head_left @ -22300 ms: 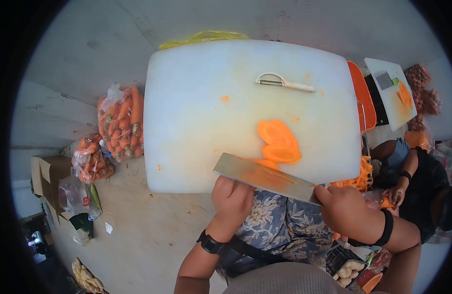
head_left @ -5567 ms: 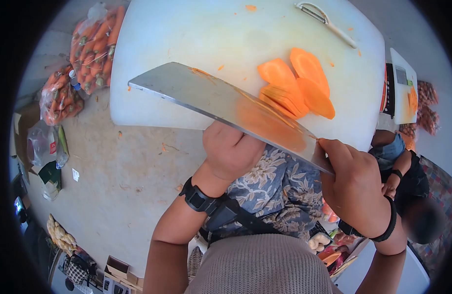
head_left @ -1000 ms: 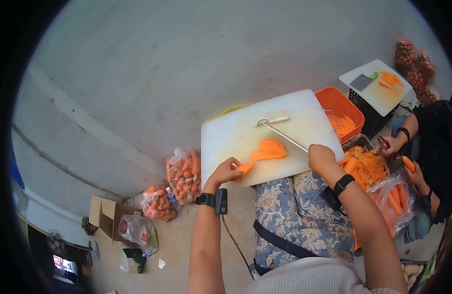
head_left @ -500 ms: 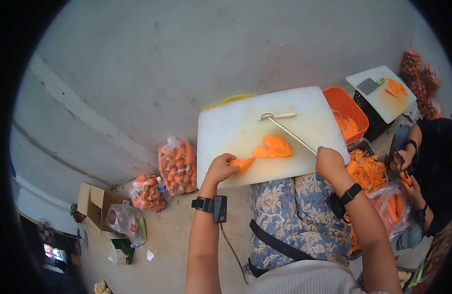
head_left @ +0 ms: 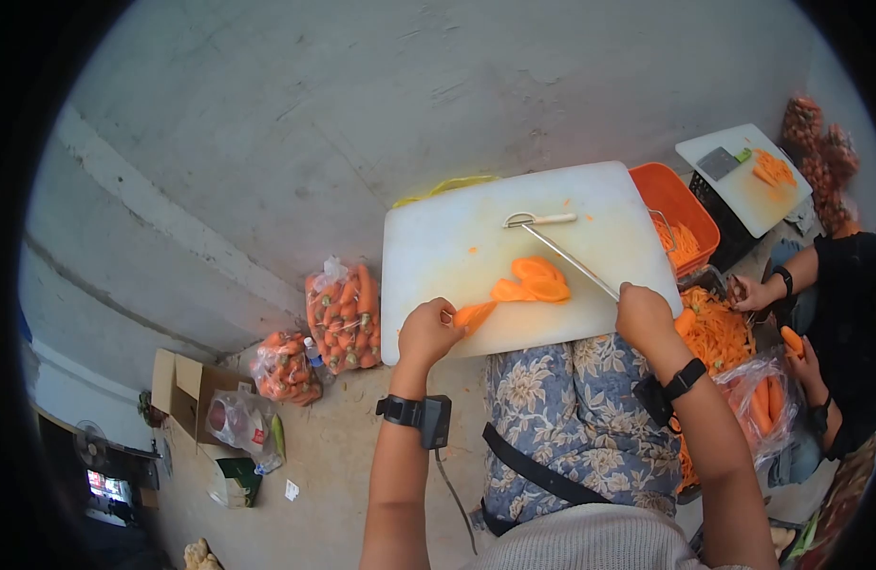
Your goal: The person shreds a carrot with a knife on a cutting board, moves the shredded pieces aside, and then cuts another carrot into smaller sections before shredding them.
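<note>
A white cutting board (head_left: pixel 438 228) lies across the lap in front of me. My left hand (head_left: pixel 428 332) is at its near left edge, with thumb and fingers closed on the end of some carrot slices (head_left: pixel 474 315). More overlapping carrot slices (head_left: pixel 540 280) fan out to the right of them. My right hand (head_left: pixel 645 315) is wrapped round the hidden handle of a knife (head_left: pixel 573 260), whose blade shows nearly edge-on and slants up to the left above the slices. A peeler (head_left: pixel 554 218) with a pale handle lies near the blade's far end.
Bagged carrots (head_left: pixel 345 318) stand on the floor at left, by an open cardboard box (head_left: pixel 186 389). An orange basket (head_left: pixel 689 204) and a heap of cut carrot (head_left: pixel 715 332) are at right. A co-worker's hand (head_left: pixel 808 366) holds a carrot beside another board (head_left: pixel 756 214).
My hands and the knife have barely moved; the left forearm has turned slightly. The co-worker's hands have come apart, one reaching over the cut carrot.
</note>
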`<control>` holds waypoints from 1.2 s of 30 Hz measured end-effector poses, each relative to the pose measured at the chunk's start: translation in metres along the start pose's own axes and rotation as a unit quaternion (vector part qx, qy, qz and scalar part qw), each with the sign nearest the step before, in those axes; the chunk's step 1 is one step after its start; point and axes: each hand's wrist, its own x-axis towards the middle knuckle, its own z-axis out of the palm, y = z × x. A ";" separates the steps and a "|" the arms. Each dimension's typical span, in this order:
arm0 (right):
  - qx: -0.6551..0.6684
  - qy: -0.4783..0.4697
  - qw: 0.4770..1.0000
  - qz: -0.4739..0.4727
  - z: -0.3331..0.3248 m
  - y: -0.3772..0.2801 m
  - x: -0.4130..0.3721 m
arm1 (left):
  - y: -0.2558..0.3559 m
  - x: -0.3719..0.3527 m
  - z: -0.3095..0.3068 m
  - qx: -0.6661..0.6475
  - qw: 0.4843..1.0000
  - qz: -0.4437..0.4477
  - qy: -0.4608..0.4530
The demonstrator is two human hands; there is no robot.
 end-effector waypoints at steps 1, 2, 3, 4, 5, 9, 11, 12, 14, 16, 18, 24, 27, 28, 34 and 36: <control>0.001 0.001 1.000 0.000 -0.001 0.000 0.000 | 0.000 0.000 0.001 0.016 1.000 0.001 -0.006; 0.001 0.000 1.000 0.000 -0.002 0.000 -0.001 | 0.001 -0.001 0.003 0.017 1.000 0.002 -0.005; 0.000 -0.001 1.000 -0.001 -0.003 0.000 -0.001 | 0.002 -0.004 0.007 0.015 0.999 0.015 0.027; 0.001 -0.001 1.000 -0.001 -0.002 0.000 -0.001 | 0.005 -0.005 0.011 0.013 0.998 0.028 0.059; 0.004 -0.003 1.000 -0.004 -0.002 0.000 -0.001 | 0.007 -0.004 0.013 0.013 0.998 0.028 0.059; 0.002 -0.011 1.000 -0.003 -0.002 -0.001 0.000 | 0.017 0.003 0.027 0.053 0.995 0.070 0.054; 0.006 -0.014 1.000 0.001 -0.003 -0.002 -0.001 | 0.017 0.006 0.033 0.084 0.992 0.075 0.050; 0.010 -0.019 1.000 0.004 -0.004 -0.002 -0.001 | 0.020 0.006 0.032 0.092 0.992 0.069 0.050; 0.011 -0.020 1.000 0.006 -0.005 0.000 0.000 | 0.023 0.009 0.031 0.100 0.991 0.067 0.049; 0.011 -0.024 1.000 0.006 -0.006 0.001 0.000 | 0.023 0.010 0.029 0.116 0.990 0.062 0.047; 0.012 -0.026 1.000 0.009 -0.009 0.003 0.002 | 0.016 0.016 0.027 0.124 0.989 0.060 0.056; 0.057 -0.044 0.996 0.044 -0.014 0.009 0.006 | -0.008 0.034 0.012 0.126 0.989 0.042 0.071; 0.068 -0.046 0.996 0.048 -0.016 0.009 0.006 | -0.011 0.039 0.010 0.151 0.986 0.040 0.059; 0.070 -0.044 0.995 0.050 -0.017 0.009 0.006 | -0.009 0.041 0.009 0.165 0.985 0.041 0.043; 0.074 -0.049 0.995 0.047 -0.017 0.010 0.006 | 0.034 0.052 0.008 0.058 0.982 0.182 0.014; 0.080 -0.050 0.994 0.051 -0.019 0.010 0.006 | 0.044 0.059 0.020 0.043 0.975 0.219 -0.010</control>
